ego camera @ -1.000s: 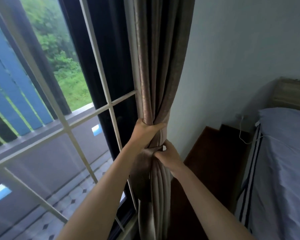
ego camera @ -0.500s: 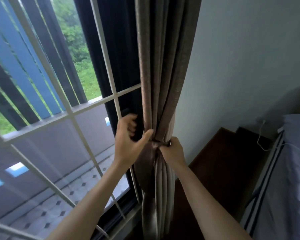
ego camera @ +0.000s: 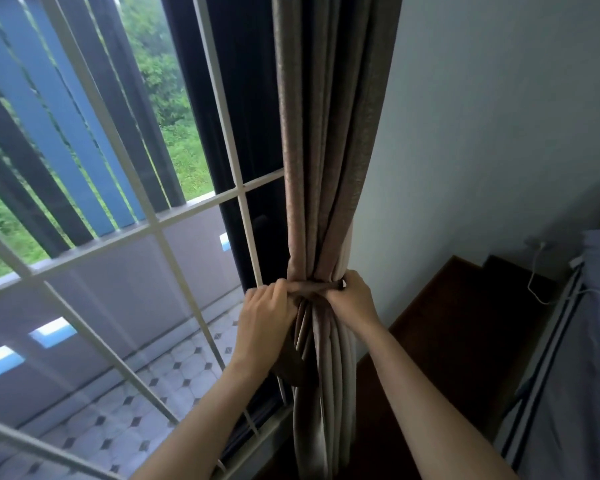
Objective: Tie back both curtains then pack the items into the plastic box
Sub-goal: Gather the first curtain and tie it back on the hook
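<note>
A brown-grey curtain (ego camera: 321, 150) hangs gathered into a tight bundle between the window and the wall. A darker brown tie-back band (ego camera: 314, 288) wraps around the bundle at waist height, and a loose end (ego camera: 291, 370) hangs down below it. My left hand (ego camera: 267, 315) grips the band on the bundle's left side. My right hand (ego camera: 352, 299) pinches the band on the right side. The plastic box is not in view.
A window with a white grille (ego camera: 146, 216) fills the left, with a tiled balcony (ego camera: 146, 386) beyond it. A grey wall (ego camera: 499, 116) is on the right. Below it stands a dark wooden cabinet (ego camera: 458, 334), a white cable (ego camera: 534, 282) and a bed with grey bedding (ego camera: 582, 375).
My left hand let go of the curtain bundle, swung out to the left, then came back lower and closed on the tie-back. My right hand stayed on the band.
</note>
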